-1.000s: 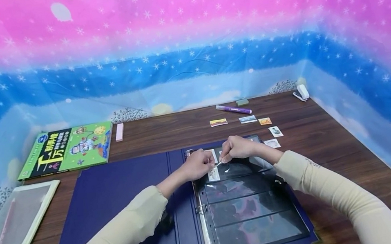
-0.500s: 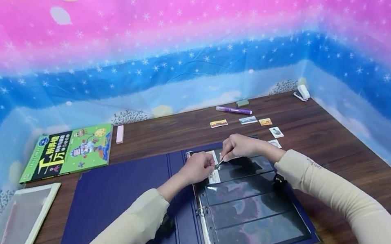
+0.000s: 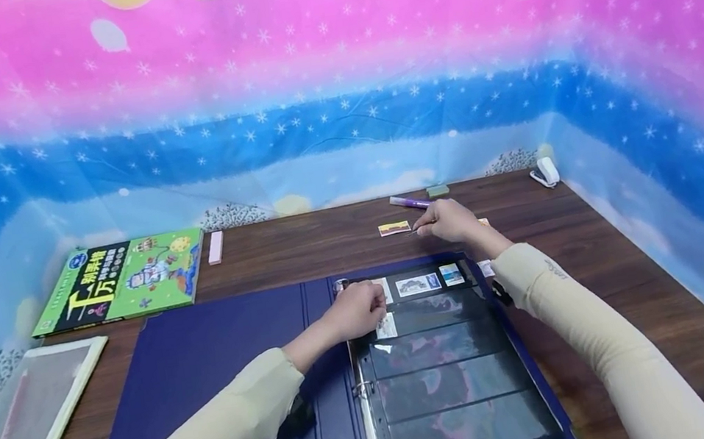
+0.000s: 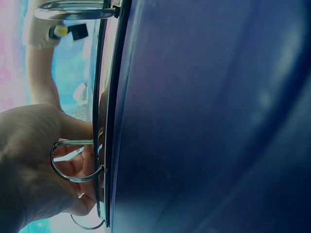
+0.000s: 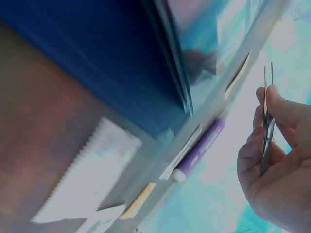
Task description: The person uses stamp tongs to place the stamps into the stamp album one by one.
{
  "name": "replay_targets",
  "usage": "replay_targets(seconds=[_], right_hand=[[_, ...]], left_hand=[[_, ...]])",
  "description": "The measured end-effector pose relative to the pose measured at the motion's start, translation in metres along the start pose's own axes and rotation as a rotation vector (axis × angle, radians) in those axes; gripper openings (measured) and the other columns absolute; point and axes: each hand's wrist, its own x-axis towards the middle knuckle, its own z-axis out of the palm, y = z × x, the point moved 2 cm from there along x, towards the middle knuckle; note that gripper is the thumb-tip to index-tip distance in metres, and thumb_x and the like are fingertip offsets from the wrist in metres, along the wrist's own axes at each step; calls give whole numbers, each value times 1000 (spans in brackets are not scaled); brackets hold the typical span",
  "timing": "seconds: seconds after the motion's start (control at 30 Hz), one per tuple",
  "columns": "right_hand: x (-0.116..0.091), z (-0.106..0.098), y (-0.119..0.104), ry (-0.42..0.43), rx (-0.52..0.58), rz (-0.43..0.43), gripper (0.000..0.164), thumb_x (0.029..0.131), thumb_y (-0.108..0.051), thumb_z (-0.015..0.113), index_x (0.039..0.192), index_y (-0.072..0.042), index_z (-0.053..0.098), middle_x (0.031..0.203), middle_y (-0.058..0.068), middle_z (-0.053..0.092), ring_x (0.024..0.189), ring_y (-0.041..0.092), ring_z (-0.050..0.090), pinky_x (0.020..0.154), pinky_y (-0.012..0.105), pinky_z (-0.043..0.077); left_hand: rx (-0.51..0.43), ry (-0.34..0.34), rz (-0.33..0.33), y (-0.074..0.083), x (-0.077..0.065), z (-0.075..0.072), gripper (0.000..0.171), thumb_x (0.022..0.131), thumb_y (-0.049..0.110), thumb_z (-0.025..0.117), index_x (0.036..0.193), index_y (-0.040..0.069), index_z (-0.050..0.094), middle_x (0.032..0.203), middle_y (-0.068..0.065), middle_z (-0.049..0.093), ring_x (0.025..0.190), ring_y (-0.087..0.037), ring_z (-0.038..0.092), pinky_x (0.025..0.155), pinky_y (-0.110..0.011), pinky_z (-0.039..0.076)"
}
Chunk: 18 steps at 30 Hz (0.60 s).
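The stamp album (image 3: 240, 331) lies unfolded, its black page (image 3: 447, 385) with clear pockets on the right. At the page's upper left, my left hand (image 3: 360, 309) has curled fingers and pinches the pocket edge, just above a pale stamp (image 3: 385, 327). Two more stamps in the top row show plainly, a wide one (image 3: 418, 284) and a blue one (image 3: 451, 274). Beyond the album, my right hand (image 3: 449, 221) grips metal tweezers (image 5: 267, 131), whose tips stand apart with nothing between them in the right wrist view. They point toward a red and yellow stamp (image 3: 394, 229) on the table.
A purple marker (image 3: 409, 202), a green block (image 3: 437, 191) and a white stapler (image 3: 545, 172) lie at the back. Loose stamps, including a white one (image 5: 87, 174), lie right of the album. Leftward are a green book (image 3: 133, 278), a pink block (image 3: 215, 248) and a mesh pouch (image 3: 38, 424).
My right hand has moved with the tweezers from the album page up and back to the loose stamps, uncovering the top row. The left hand has stayed at the page.
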Motion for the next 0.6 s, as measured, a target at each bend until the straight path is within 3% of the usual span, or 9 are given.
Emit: replay_targets(seconds=[0.1,0.37,0.6], right_hand=[[15,-3,6,3,-45,56,21,90,-25,61,104,-15,72,101,10,66,65,17,45,56,27,33],[30,-8,21,-17,-16,185,26,92,-24,57,112,-12,68,129,15,58,93,26,57,70,34,39],[36,-4,28,-47,17,208,26,92,-23,58,112,-11,68,133,16,55,99,28,57,76,37,41]], left_hand=[[-10,0,-3,0,0,0,10,77,2,59,70,10,58,69,-2,55,66,-11,49,58,-24,36],[-38,-5,24,-1,2,3,10,77,3,61,71,10,59,67,-1,55,64,-9,46,61,-24,37],[-20,-9,-2,-5,2,2,11,77,4,61,70,11,59,67,-1,56,65,-10,47,62,-25,39]])
